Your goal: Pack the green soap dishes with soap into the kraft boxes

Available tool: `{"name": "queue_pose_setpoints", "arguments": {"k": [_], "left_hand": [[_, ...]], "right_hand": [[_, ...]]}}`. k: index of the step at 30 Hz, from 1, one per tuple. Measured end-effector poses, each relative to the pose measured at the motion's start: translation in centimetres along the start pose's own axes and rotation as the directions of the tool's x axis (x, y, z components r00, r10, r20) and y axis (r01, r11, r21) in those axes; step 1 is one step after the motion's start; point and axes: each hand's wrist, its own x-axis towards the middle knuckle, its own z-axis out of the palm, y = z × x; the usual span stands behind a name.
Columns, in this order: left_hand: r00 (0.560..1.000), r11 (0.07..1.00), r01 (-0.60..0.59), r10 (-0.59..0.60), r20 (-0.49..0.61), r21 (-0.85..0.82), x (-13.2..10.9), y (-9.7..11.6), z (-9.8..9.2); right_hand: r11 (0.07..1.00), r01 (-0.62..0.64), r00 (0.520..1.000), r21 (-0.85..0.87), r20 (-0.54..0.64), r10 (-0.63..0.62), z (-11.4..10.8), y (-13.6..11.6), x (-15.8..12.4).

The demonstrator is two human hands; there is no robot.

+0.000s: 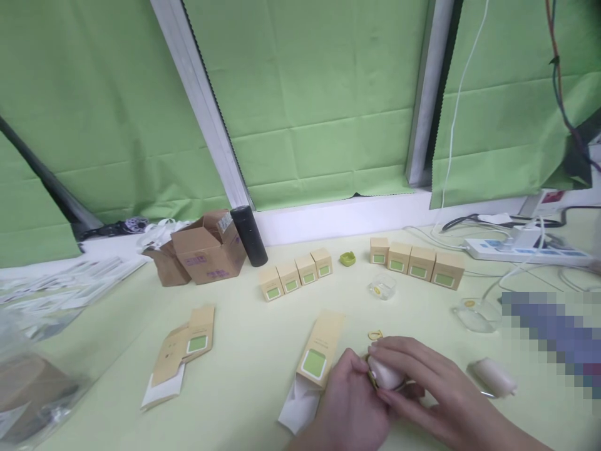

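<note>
Near the front of the table, my left hand (359, 401) and my right hand (427, 382) are both closed around a small white rounded object (389, 374) with a yellow-green edge. My fingers cover much of it, so its exact kind is unclear. Just beyond my fingertips lies a small yellow ring-like piece (375, 335). An unfolded kraft box (323, 344) with a green label and a white flap lies beside my left hand. To the right of my right hand rests a pale whitish cylinder (495, 377) with a thin metal piece by it.
Small kraft boxes stand in two rows, left (290, 277) and right (417, 264), with a green piece (347, 258) between. Clear plastic trays (384, 287) lie nearer. Another unfolded box (181, 347), a carton (206, 250), a black cylinder (248, 236) and a power strip (526, 252) surround them.
</note>
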Motion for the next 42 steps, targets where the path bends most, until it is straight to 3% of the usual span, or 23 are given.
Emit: {"name": "queue_pose_setpoints", "arguments": {"k": [5,13,18,25,30,35,38,40,42], "left_hand": [[0.998,1.0,-0.005,0.004,-0.064,-0.025,-0.5,-0.3,0.0],[0.996,0.996,-0.016,0.023,-0.082,0.087,-1.2,-0.1,0.1],[0.997,0.994,-0.001,0.01,-0.078,0.108,-1.1,-0.1,0.3],[0.994,1.0,0.025,-0.023,-0.106,0.016,-1.2,0.0,0.4],[0.984,0.994,0.089,-0.079,-0.16,0.057,-1.1,-0.2,-0.3],[0.992,0.993,0.09,-0.083,-0.092,0.071,-0.9,0.3,0.3],[1.0,0.99,0.015,-0.012,-0.021,0.139,-0.8,0.8,0.7],[0.998,0.976,-0.038,0.046,-0.032,0.213,-0.7,0.9,0.4],[0.995,0.961,-0.056,0.076,-0.062,0.269,-0.8,0.9,0.0]], "right_hand": [[0.994,0.102,0.99,-0.037,-0.094,-0.105,-0.1,-0.9,0.5],[0.995,0.095,0.995,0.027,0.026,-0.096,-0.6,-1.5,0.8],[0.996,0.073,0.997,0.042,-0.022,-0.072,-0.3,-1.7,0.6],[0.984,-0.104,0.965,0.142,0.256,0.065,-0.9,-1.1,0.1],[0.963,-0.191,0.935,0.188,0.333,0.121,-1.3,-1.1,0.2],[0.951,-0.243,0.937,0.191,0.301,0.179,-1.1,-0.9,-0.2],[0.874,-0.376,0.924,0.307,0.193,0.329,-1.3,-0.5,-0.1],[0.812,-0.448,0.893,0.373,0.144,0.426,-1.5,-0.2,0.2],[0.778,-0.469,0.881,0.418,0.163,0.443,-1.7,0.1,0.7]]}}
